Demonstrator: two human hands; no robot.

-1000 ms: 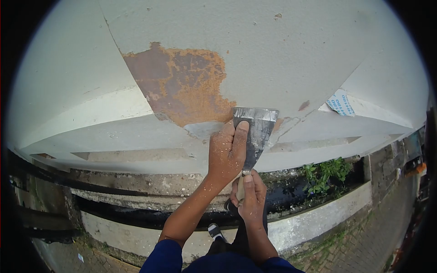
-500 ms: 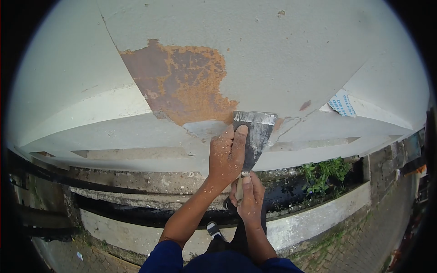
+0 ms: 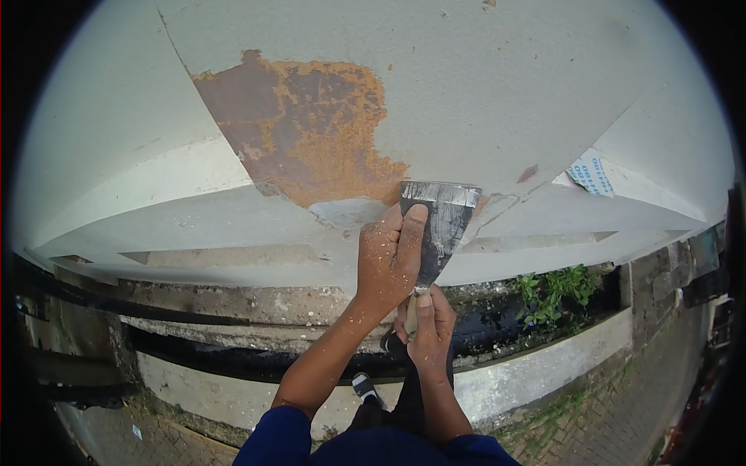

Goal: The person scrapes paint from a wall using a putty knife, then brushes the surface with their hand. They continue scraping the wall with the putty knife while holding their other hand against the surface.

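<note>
A wide metal scraper [image 3: 444,233] has its straight edge against the pale painted wall [image 3: 482,101], just right of a bare orange-brown patch [image 3: 311,128]. My left hand [image 3: 391,252] grips the blade's left side, thumb flat on its face; the fingers behind are partly hidden. Below it, my right hand [image 3: 430,330] is closed round the light handle [image 3: 411,317], with its thumb on top. Pale flecks dot both hands. A smooth whitish spot [image 3: 350,211] lies under the patch, left of the blade.
A piece of printed sandpaper [image 3: 592,172] rests on the ledge at right. Below the wall runs a dark drain channel [image 3: 233,365] with a concrete kerb [image 3: 544,375] and a green plant [image 3: 563,295]. My shoe [image 3: 363,384] shows at the bottom.
The scraper and both hands sit slightly higher in view and a little to the right. The bare patch appears shifted up and left as the view moves. Both hands keep their hold.
</note>
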